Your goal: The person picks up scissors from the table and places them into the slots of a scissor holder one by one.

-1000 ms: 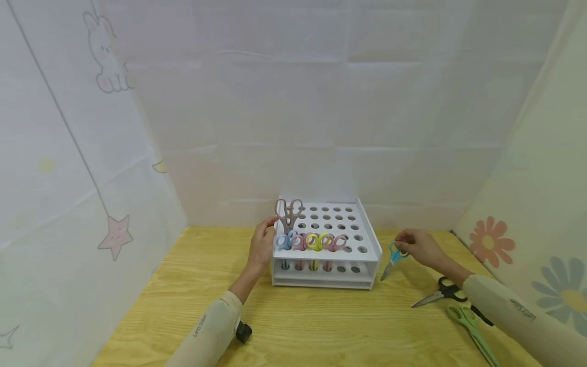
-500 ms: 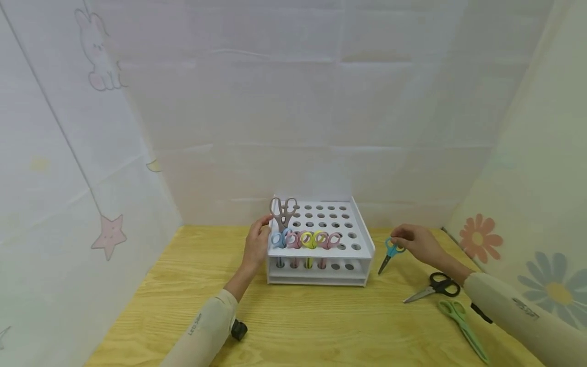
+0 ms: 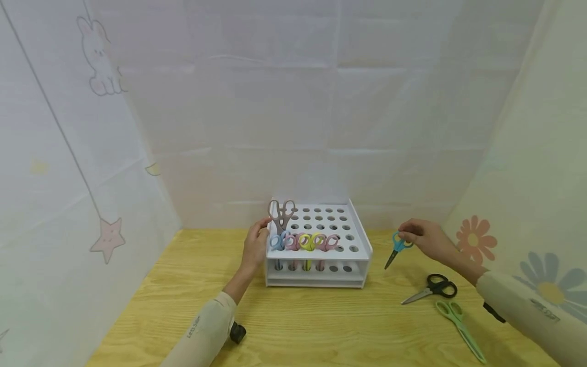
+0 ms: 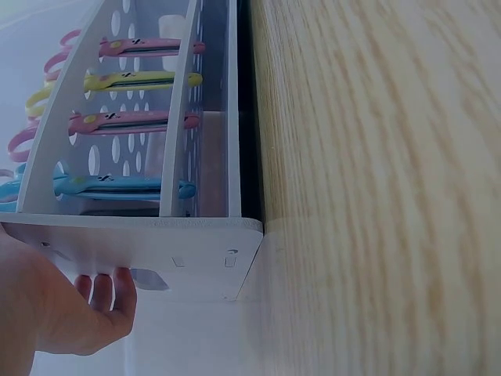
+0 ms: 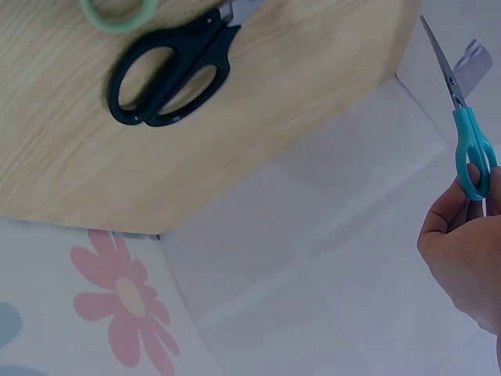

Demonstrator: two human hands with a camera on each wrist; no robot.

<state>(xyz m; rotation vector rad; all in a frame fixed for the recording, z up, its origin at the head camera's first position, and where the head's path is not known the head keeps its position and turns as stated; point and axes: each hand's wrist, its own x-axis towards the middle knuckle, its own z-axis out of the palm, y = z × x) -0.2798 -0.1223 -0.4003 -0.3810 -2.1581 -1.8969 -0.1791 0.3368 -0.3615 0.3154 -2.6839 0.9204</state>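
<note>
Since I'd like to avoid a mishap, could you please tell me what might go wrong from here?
The turquoise scissors hang blades-down from the right hand's fingertips, so they might slip or swing. In the white rack, handles crowd together; another pair could snag on the rightmost pink scissors. With the left hand at only one side, the rack may shift if bumped.

In the right wrist view, edges crop the right hand (image 5: 462, 262) and the black scissors (image 5: 168, 86); in the head view, we cannot read the blurred print on the right sleeve (image 3: 523, 308)
</note>
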